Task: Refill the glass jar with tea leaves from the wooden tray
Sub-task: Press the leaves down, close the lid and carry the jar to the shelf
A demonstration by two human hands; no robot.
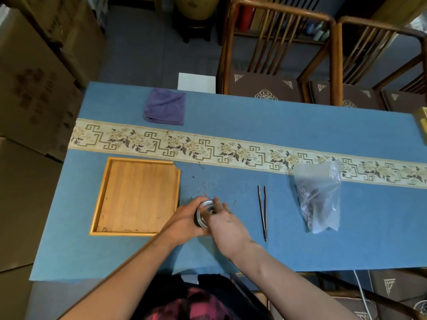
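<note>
Currently, per item:
Glass jar (205, 212): clear round glass, dark contents low inside, between both hands, on the blue felt-like table mat (254, 250).
Left hand (184, 219): fingers curled round the jar's side, gripping it.
Right hand (225, 221): fingers extended over the jar mouth, fingertips touching the rim; whether they pinch anything cannot be told.
Wooden tray (136, 197): pale, square, raised rim, one corner notched; just left of the left hand's fingers, bare board showing.
Loose tea leaves (205, 188): fine dark scraps on mat just beyond the fingertips.
Dark tweezers (263, 211): slim, right of right hand.
Plastic bag (320, 199): crinkled, clear, farther right.
Purple cloth (165, 107): folded, plush, far side.
</note>
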